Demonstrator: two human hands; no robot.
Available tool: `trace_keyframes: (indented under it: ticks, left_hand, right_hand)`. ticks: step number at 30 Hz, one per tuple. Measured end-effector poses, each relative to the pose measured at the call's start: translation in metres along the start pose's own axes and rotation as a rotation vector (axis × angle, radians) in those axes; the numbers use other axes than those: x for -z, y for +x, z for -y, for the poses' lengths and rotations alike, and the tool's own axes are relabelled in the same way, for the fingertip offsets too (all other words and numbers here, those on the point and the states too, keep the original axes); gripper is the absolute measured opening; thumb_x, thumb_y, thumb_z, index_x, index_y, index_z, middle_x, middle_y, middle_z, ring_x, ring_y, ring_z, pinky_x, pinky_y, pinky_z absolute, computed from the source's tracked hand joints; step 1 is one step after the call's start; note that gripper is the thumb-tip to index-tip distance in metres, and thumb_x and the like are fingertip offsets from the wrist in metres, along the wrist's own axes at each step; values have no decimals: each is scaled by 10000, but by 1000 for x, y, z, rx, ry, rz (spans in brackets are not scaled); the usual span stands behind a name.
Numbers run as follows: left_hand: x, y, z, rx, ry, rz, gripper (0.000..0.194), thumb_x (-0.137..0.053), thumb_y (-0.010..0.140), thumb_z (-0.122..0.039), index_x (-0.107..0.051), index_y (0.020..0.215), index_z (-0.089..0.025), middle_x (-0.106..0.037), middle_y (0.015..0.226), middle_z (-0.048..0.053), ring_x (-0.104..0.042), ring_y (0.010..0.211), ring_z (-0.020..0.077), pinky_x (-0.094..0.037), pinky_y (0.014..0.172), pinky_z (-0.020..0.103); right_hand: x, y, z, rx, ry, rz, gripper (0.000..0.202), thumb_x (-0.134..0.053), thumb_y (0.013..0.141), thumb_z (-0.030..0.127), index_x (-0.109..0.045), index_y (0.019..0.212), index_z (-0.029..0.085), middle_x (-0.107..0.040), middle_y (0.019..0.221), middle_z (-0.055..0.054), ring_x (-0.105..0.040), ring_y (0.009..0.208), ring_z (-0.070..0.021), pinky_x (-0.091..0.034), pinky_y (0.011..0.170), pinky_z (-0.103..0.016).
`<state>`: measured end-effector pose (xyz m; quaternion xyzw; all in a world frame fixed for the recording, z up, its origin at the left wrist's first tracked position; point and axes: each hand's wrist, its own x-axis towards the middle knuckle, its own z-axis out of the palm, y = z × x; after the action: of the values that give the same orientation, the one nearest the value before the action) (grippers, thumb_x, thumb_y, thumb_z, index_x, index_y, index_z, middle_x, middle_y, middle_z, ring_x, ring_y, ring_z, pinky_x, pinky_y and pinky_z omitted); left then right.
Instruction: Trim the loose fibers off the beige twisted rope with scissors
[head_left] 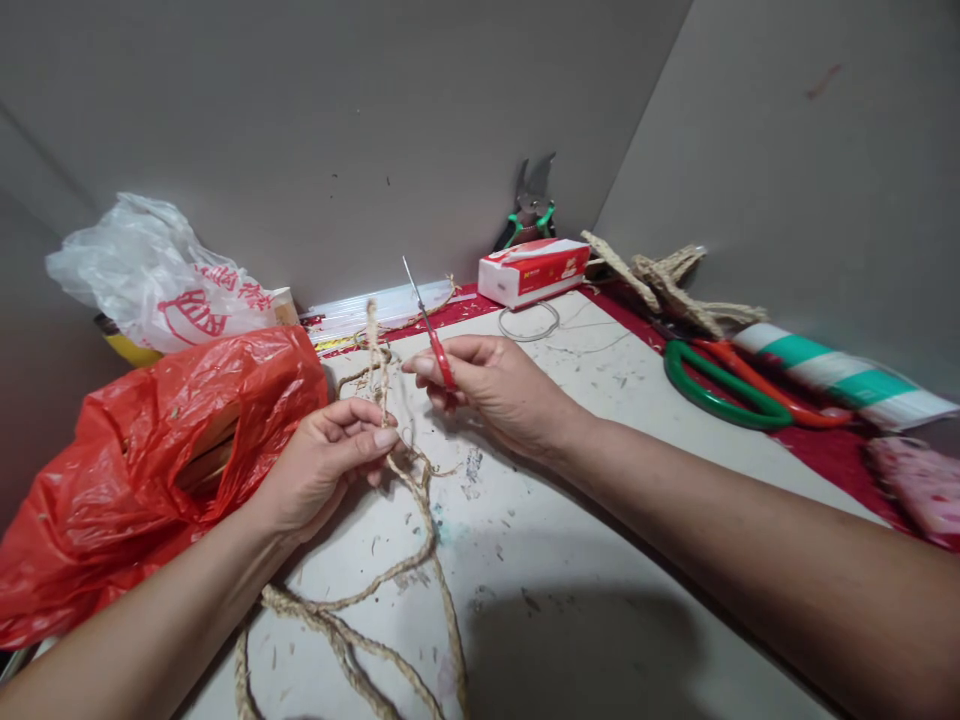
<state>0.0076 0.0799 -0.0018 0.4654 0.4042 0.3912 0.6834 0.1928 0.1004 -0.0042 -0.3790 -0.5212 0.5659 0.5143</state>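
Between thumb and fingers, my left hand (337, 450) pinches a braided straw rope (426, 510). A short end of it stands up above the fingertips, and the rest hangs down to the table in loose lengths at the front. My right hand (502, 390) grips small scissors with red handles (442, 362), their metal blades pointing up and away from me. The blades look closed or nearly so. They stand to the right of the upright rope end, apart from it. A thin strand sticks out of the rope near my left fingertips.
A red plastic bag (247, 385) and a white printed bag (150, 270) lie at the left. Along the back are clear sticks (360, 310), a red-white box (536, 272) and pruning shears (534, 195). Green-handled scissors (712, 395) and a striped roll (840, 370) lie right.
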Motion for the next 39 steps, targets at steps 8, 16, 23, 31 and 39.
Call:
trace_keyframes:
  ticks: [8, 16, 23, 31, 39]
  left_hand:
    - [0, 4, 3, -153, 84, -240, 222, -792, 627, -205, -651, 786, -141, -630, 672, -12, -510, 514, 56, -440, 482, 176]
    - [-3, 2, 0, -132, 15, -264, 274, -810, 587, -183, -627, 786, -140, -658, 698, -2, -533, 531, 64, -455, 496, 181]
    - [-1, 2, 0, -193, 45, -290, 259, -796, 615, -177, -638, 818, -156, -645, 696, -21, -538, 540, 57, -450, 493, 163]
    - [3, 4, 5, -259, 122, -368, 213, -780, 641, -208, -659, 813, -175, -613, 666, -40, -517, 521, 51, -436, 493, 164]
    - [5, 6, 9, -335, 143, -455, 218, -793, 623, -199, -712, 825, -189, -630, 692, -39, -524, 581, 40, -423, 549, 141]
  right_hand:
    - [15, -3, -3, 503, -1052, 194, 168, -558, 776, 283, -655, 765, 146, -568, 706, -14, -473, 643, -124, -316, 596, -261]
    - [26, -3, 10, 633, -1576, 226, 299, -520, 820, 410, -657, 842, 146, -612, 780, -64, -480, 668, -163, -256, 604, -294]
    - [22, -6, 14, 652, -1704, 151, 331, -519, 808, 442, -660, 844, 145, -620, 771, -77, -502, 690, -189, -250, 625, -318]
    - [19, -6, 11, 671, -1725, 100, 301, -524, 800, 419, -662, 794, 152, -628, 726, -68, -524, 685, -195, -263, 660, -333]
    - [16, -7, 10, 601, -1744, 120, 302, -522, 828, 419, -679, 826, 162, -643, 722, -62, -549, 685, -199, -256, 646, -333]
